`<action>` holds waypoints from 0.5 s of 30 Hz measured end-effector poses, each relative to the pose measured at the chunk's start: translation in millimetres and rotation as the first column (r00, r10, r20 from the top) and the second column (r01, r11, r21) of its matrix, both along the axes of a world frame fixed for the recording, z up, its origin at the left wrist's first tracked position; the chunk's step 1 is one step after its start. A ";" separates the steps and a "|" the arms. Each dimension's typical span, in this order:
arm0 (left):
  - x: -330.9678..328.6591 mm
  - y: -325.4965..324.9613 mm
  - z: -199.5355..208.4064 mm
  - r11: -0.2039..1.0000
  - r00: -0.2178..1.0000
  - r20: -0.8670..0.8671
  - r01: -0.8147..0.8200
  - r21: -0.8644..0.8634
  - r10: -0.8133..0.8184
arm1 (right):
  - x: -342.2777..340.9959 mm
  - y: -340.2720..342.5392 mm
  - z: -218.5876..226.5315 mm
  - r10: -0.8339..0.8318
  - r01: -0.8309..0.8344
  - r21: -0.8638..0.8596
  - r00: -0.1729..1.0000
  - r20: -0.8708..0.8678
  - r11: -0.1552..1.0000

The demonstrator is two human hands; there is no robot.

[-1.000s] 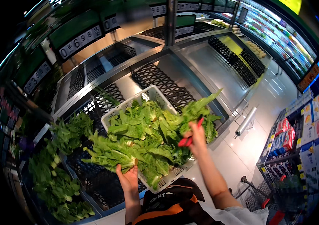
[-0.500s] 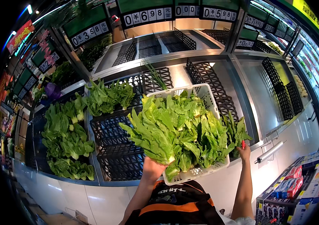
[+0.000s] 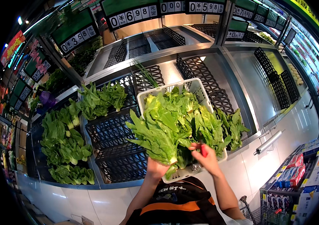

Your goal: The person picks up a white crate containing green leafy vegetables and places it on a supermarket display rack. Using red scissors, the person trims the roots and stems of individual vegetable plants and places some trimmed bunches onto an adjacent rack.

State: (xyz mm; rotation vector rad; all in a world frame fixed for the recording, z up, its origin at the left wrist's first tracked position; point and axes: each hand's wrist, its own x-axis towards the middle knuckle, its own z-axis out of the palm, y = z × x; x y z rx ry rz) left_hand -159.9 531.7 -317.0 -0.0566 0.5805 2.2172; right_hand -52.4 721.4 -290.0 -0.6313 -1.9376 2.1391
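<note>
A head of leafy green lettuce [image 3: 159, 129] is in my left hand [image 3: 156, 168], which is closed around its pale stem end. It is held over the near left part of a white plastic basket [image 3: 141, 98], heaped with more leafy greens [image 3: 208, 125]. My right hand [image 3: 206, 159] is at the basket's near side, close to the held lettuce. Its fingers are closed on a small red-handled tool [image 3: 204, 150]. A short dark part shows above the handle; I cannot make out whether it is a blade.
Black slatted racks [image 3: 114, 131] line the metal display bins. Leafy greens [image 3: 67, 142] lie at the left, another bunch [image 3: 105, 98] behind them, and long green stalks [image 3: 146, 75] farther back. A film roll [image 3: 268, 142] hangs at right, above boxed goods [image 3: 292, 176].
My right hand has moved left from the basket's right edge, with the red-handled tool, to near the lettuce in my left hand. The view has shifted slightly.
</note>
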 end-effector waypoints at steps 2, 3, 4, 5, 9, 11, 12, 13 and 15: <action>2.7 1.2 -2.9 0.998 0.988 -0.151 0.013 -0.055 -0.022 | -11.6 -21.1 7.1 0.068 -0.069 -0.073 0.997 -0.024 0.995; -0.7 -1.7 -5.3 0.991 0.966 -0.226 0.132 0.026 -0.122 | -12.6 -27.9 5.9 0.091 -0.080 -0.142 0.993 0.072 0.987; -0.6 -2.2 -6.2 0.990 0.964 -0.227 0.138 -0.014 -0.137 | -11.9 -34.8 3.3 0.116 -0.080 -0.211 0.979 0.166 0.974; 0.1 -3.3 -7.5 0.988 0.962 -0.227 0.143 -0.055 -0.151 | -16.3 -48.2 1.9 -0.001 0.013 -0.323 0.999 0.039 0.946; -1.8 -7.3 -22.1 0.997 0.991 -0.123 0.055 -0.050 -0.060 | -18.9 -61.2 -9.6 -0.164 0.192 -0.457 0.981 0.101 0.869; -0.9 -6.5 -25.3 0.991 1.000 -0.003 0.012 -0.131 -0.012 | -22.3 -62.2 -18.8 -0.255 0.254 -0.335 0.966 0.041 0.907; 0.2 -5.5 -21.8 0.995 0.999 -0.022 0.033 -0.095 -0.036 | -23.7 -62.9 -21.6 -0.300 0.291 -0.276 0.954 0.008 0.916; 1.9 -5.2 -17.6 0.997 0.997 -0.043 0.056 -0.059 -0.058 | -24.6 -63.6 -22.4 -0.303 0.298 -0.178 0.953 -0.002 0.938; 5.9 -4.0 -6.0 0.996 0.994 -0.062 0.093 -0.004 -0.093 | -26.1 -64.6 -22.3 -0.310 0.311 0.025 0.950 -0.023 0.950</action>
